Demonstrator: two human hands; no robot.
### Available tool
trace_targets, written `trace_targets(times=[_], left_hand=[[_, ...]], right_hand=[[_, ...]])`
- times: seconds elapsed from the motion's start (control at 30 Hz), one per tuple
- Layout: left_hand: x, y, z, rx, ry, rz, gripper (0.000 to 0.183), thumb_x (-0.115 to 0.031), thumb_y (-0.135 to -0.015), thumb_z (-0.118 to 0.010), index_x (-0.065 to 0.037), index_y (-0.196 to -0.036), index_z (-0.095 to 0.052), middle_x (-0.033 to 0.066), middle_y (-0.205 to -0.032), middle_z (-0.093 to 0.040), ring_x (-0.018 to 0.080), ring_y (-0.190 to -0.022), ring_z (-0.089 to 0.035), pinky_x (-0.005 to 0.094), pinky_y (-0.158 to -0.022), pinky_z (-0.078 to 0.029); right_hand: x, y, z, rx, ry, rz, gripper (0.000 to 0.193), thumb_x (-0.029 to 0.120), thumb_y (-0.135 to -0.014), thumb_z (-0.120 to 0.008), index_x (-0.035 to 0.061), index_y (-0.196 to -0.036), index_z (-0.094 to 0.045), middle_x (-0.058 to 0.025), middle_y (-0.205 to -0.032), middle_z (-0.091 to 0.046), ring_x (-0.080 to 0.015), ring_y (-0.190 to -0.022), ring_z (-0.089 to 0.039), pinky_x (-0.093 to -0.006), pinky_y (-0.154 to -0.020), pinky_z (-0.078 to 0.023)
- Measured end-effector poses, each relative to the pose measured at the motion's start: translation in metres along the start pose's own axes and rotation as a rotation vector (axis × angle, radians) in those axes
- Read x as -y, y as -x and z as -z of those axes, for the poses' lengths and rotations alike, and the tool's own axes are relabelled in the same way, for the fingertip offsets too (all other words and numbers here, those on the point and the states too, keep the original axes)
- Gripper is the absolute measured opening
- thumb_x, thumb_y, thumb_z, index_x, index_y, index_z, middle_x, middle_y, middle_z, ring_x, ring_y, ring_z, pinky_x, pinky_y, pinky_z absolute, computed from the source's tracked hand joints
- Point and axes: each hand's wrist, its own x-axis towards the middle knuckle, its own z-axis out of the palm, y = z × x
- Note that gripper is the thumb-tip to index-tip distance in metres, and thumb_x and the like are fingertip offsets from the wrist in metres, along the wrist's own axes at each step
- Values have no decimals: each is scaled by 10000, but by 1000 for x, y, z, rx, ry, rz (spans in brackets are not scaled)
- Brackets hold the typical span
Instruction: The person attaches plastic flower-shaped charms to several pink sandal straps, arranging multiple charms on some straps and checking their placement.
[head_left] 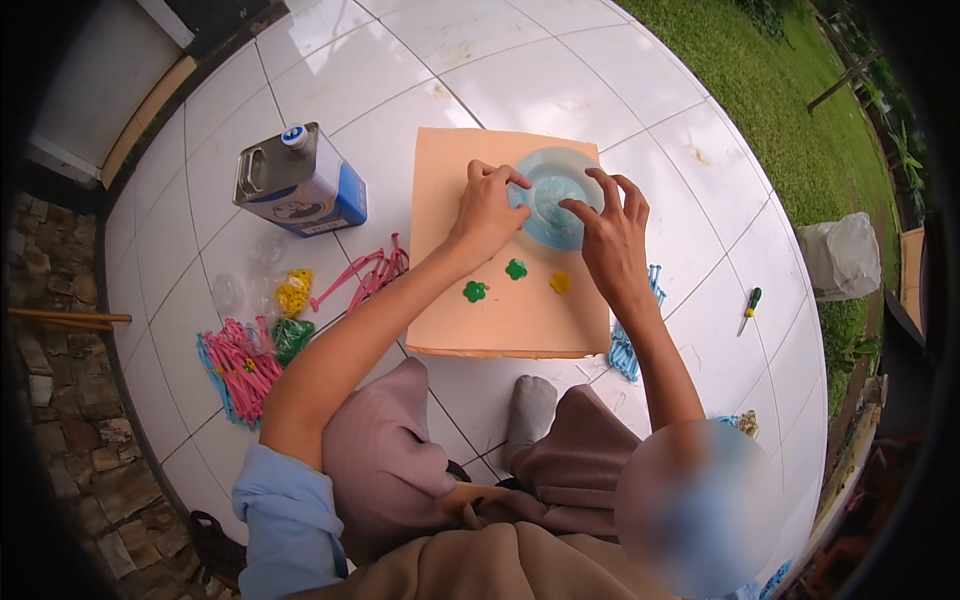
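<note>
I have a tan board (450, 325) lying on the tiled floor (385, 60), bearing a blue plate (545, 156), two green flowers (515, 269) and a yellow flower (560, 283). Directly on the floor I see a tin (300, 180), pink strips (245, 375), a screwdriver (750, 308) and, partly hidden, what look like blue strips (624, 357).

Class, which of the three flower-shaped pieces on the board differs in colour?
The rightmost piece: it is yellow, while the left piece and middle piece are green.
</note>
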Motion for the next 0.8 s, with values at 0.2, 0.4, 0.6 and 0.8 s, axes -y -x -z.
trace_targets(times=[0.2, 0.4, 0.6, 0.8], left_hand=[[1, -2, -2, 2, -27, 1, 302, 8, -691, -616, -55, -986, -610, 120, -1031, -410, 129, -653, -568, 239, -606, -567], [0, 7, 14, -22, -61, -16, 271, -65, -718, -645, -63, -983, -586, 117, -1037, -412, 125, -692, -550, 251, -646, -530], [5, 51, 62, 113, -74, -105, 243, -126, -744, -659, -84, -970, -579, 51, -908, -478, 130, -680, -517, 264, -654, -464], [30, 90, 61, 225, -59, -235, 221, -75, -691, -664, -50, -903, -603, 41, -804, -602, 149, -712, -547, 277, -652, -459]], right_hand=[[-1, 2, 7, 40, 13, 8, 275, -40, -699, -553, 126, -891, -659, -72, -1190, -470, -300, -1133, -398, -434, -942, -314], [14, -8, 22, -97, -130, -89, 349, -97, -660, -552, 124, -920, -627, -74, -1187, -464, -306, -1114, -403, -424, -914, -357], [49, 18, 24, 64, -351, 225, 269, -33, -705, -584, 153, -894, -630, -54, -1194, -476, -293, -1089, -425, -424, -917, -352], [64, 23, 14, 143, -322, 362, 277, -16, -699, -596, 169, -899, -644, -39, -1227, -467, -263, -1101, -421, -443, -947, -318]])
